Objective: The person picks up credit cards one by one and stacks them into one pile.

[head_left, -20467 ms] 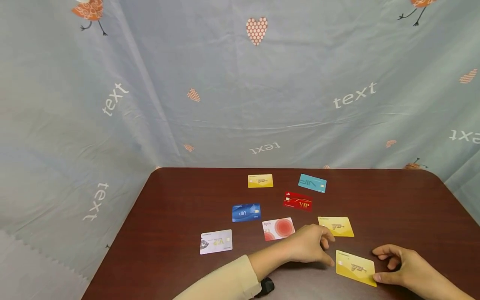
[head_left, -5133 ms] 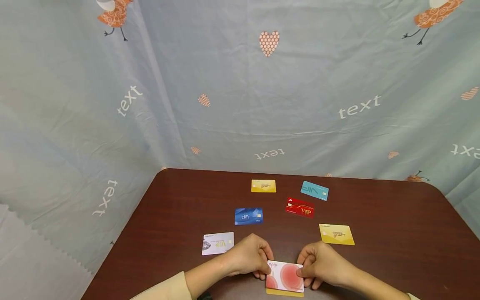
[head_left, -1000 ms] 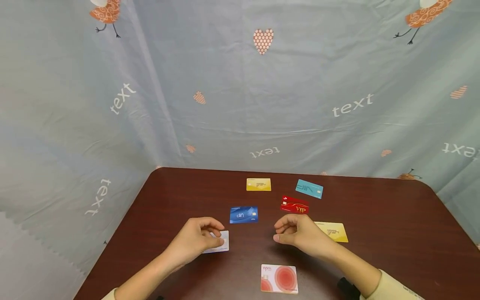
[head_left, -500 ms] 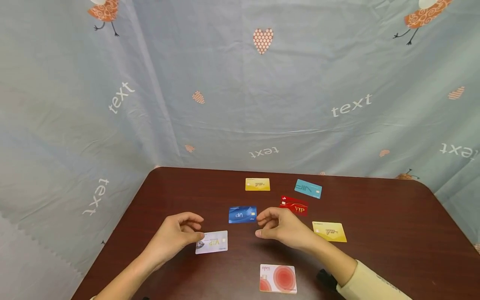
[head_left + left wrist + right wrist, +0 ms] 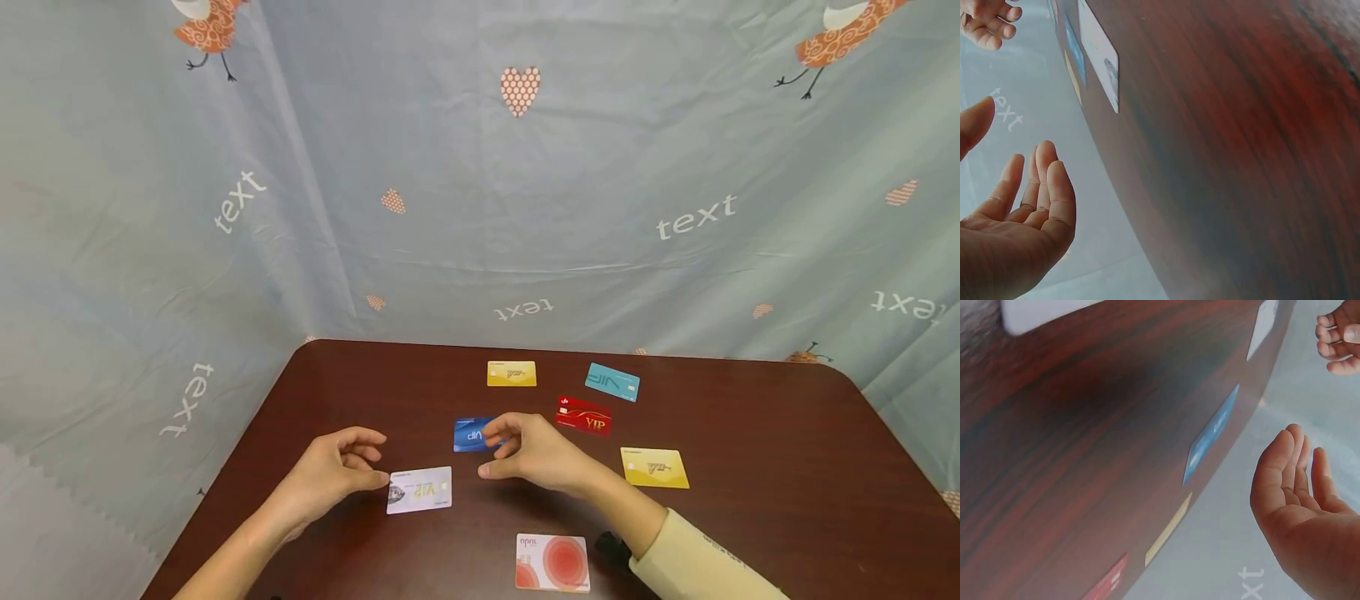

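Brown table (image 5: 360, 392), pink card (image 5: 552, 563) closest, then white card (image 5: 420, 490) by the left hand (image 5: 330, 471), right hand (image 5: 534, 457) partly hiding the blue card (image 5: 469, 435); both hands empty, thumbs apart from the fingers. Red card (image 5: 583, 415), teal card (image 5: 612, 382), yellow card (image 5: 512, 374), curtain (image 5: 450, 167) behind

Place: a cloth-screened enclosure; whether in a home or an office cannot be determined. Evidence: pale blue-grey cloth (image 5: 450, 150), printed with hearts (image 5: 520, 91), birds (image 5: 208, 29) and the word "text" (image 5: 696, 218), hangs beyond the far edge and around both rounded far corners of a dark wood-grain table (image 5: 765, 442).
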{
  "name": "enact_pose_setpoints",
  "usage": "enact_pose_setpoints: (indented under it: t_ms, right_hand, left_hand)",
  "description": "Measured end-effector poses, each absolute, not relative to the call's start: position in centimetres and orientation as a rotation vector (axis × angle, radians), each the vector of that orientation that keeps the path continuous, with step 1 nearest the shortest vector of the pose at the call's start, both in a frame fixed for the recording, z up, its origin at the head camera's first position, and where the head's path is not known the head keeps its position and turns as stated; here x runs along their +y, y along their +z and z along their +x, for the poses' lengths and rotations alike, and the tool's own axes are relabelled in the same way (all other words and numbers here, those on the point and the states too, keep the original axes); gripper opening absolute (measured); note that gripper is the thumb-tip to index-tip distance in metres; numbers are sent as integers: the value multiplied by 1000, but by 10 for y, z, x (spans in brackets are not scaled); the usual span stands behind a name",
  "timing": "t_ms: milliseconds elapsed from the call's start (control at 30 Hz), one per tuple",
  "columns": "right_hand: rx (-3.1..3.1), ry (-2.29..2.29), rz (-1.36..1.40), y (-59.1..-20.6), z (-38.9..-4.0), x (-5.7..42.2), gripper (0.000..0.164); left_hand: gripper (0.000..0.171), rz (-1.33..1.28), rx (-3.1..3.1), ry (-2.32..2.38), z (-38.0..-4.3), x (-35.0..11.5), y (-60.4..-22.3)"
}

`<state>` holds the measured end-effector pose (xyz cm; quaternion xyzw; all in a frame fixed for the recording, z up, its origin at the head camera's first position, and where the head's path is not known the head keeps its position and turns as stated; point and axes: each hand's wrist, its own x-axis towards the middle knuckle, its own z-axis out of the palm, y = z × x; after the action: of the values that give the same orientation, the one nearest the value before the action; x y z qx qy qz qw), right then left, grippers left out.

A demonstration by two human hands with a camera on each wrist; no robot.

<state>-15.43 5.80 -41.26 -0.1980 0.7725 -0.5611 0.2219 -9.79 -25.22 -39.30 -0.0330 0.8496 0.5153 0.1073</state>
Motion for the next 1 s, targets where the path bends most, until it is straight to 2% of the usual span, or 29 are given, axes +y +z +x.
enact_pose_setpoints:
  t_ms: [500, 1000]
  right_hand:
    - [2135, -1489, -525, -426, -146, 21, 55]
    - [2210, -1381, -493, -434, -148, 3, 48]
  left_hand:
    - [57, -113, 2491, 1431, -105, -259, -415]
    - [53, -95, 2483, 1404, -106, -252, -427]
